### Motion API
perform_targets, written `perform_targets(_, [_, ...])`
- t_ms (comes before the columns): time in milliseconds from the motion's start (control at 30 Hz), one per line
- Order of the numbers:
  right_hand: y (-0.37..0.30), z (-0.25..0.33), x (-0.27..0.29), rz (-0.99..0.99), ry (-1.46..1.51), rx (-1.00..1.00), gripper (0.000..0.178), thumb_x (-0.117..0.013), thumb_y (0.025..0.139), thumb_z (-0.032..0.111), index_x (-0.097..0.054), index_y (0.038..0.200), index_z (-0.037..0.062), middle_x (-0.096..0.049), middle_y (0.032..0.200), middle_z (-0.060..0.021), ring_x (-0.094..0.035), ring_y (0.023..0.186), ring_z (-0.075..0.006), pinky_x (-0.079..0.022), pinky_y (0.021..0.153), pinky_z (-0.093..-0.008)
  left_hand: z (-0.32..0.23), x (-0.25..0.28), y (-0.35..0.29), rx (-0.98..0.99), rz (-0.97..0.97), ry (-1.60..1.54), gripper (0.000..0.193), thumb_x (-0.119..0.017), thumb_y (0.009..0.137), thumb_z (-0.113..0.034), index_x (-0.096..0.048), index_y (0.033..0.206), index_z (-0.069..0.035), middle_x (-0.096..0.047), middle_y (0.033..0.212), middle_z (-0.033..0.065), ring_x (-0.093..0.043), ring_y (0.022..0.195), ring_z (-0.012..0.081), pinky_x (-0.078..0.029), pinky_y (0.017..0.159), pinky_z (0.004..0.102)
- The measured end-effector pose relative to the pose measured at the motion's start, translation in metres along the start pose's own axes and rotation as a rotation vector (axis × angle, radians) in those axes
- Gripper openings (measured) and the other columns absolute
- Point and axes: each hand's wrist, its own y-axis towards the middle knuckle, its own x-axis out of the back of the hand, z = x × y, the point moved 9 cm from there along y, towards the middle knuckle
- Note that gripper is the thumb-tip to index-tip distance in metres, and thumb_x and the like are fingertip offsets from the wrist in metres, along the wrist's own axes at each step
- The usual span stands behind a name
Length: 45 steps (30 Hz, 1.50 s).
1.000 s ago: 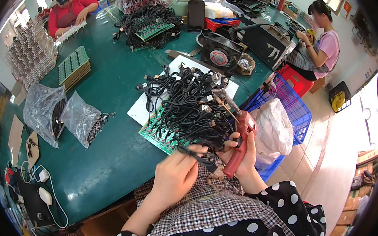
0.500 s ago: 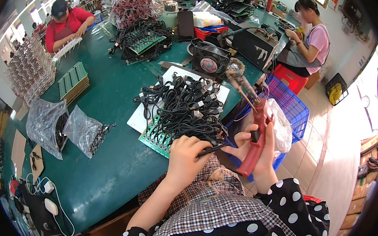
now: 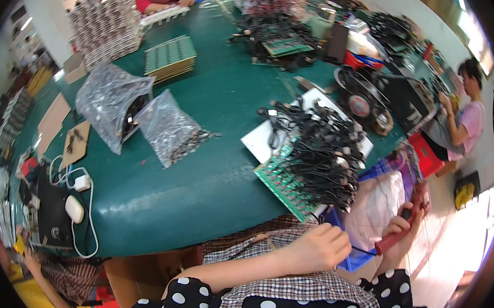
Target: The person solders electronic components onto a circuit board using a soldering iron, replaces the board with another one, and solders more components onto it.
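My left hand (image 3: 322, 248) is closed in a loose fist in front of the table edge. A thin black cable (image 3: 361, 251) runs out of it toward my other hand; most of the cable is hidden by my fingers. My right hand (image 3: 403, 236) grips the red handle of a soldering gun (image 3: 392, 241) over the blue basket, its front end blurred. Beyond my left hand, a green circuit board panel (image 3: 280, 180) lies under a heap of black cables (image 3: 328, 162) with metal plugs. A white board (image 3: 256, 143) sits beneath them.
A blue basket (image 3: 355, 262) with a clear plastic bag (image 3: 371, 208) stands at the table's right edge. A fan (image 3: 361, 103) is beyond the cables. Plastic bags (image 3: 170, 125) and stacked green panels (image 3: 170, 56) lie leftward. Co-workers sit across, right and at lower left.
The view has swung left, so the table appears shifted right. My left hand has moved off the panel's near edge, rightward with the cable. The soldering gun is lower and further right.
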Motion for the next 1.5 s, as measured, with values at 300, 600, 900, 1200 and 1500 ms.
perform_targets(300, [0.029,-0.061,-0.033,0.009,-0.495,0.022,0.042,-0.051,0.088,0.03,-0.036,0.113,-0.0012,-0.047,0.102,-0.0043,-0.038,0.051,-0.0069,-0.034,0.041,-0.0177,0.198,0.153,-0.156,1.236,-0.203,0.351,0.016,-0.058,0.077,-0.006,-0.058,0.093,-0.004,-0.056,0.082,0.0135,-0.056,0.075,0.0326,-0.045,0.065,0.0389])
perform_targets(600, [0.058,-0.129,-0.035,-0.123,-0.731,-0.182,0.069,-0.071,0.068,0.034,-0.039,0.118,-0.0004,-0.057,0.093,-0.0134,-0.059,0.06,-0.0236,-0.041,0.087,-0.0523,0.244,0.155,-0.161,1.259,-0.105,0.463,0.005,-0.06,0.077,-0.007,-0.056,0.08,-0.005,-0.054,0.076,0.009,-0.055,0.067,0.0299,-0.042,0.058,0.0376])
perform_targets(900, [0.067,-0.149,-0.047,-0.073,-0.64,-0.254,0.067,-0.069,0.071,0.033,-0.037,0.122,0.003,-0.058,0.093,-0.0115,-0.059,0.062,-0.0236,-0.021,0.104,-0.0518,0.219,0.14,-0.151,1.32,-0.363,-0.096,0.004,-0.059,0.074,0.004,-0.056,0.075,0.001,-0.057,0.073,0.0041,-0.053,0.064,0.0099,-0.045,0.061,0.0225])
perform_targets(1200, [0.087,-0.168,-0.071,-0.006,-0.8,-0.18,0.053,-0.064,0.075,0.041,-0.043,0.103,0.0009,-0.053,0.087,-0.0059,-0.054,0.057,-0.0173,-0.029,0.099,-0.0533,0.179,0.043,-0.156,1.527,-0.683,-1.091,0.012,-0.058,0.079,0.005,-0.061,0.09,0.007,-0.064,0.082,0.0148,-0.063,0.072,0.0172,-0.051,0.068,0.0252])
perform_targets(1500, [-0.004,-0.014,-0.095,-0.355,-1.64,0.244,0.065,-0.063,0.073,0.05,-0.041,0.108,0.0001,-0.048,0.081,-0.0033,-0.048,0.056,-0.0099,-0.046,0.05,-0.0247,0.183,0.047,-0.136,1.428,-0.597,-1.037,0.019,-0.052,0.082,0.006,-0.051,0.1,0.003,-0.058,0.082,0.0072,-0.058,0.075,0.0125,-0.048,0.069,0.0228])
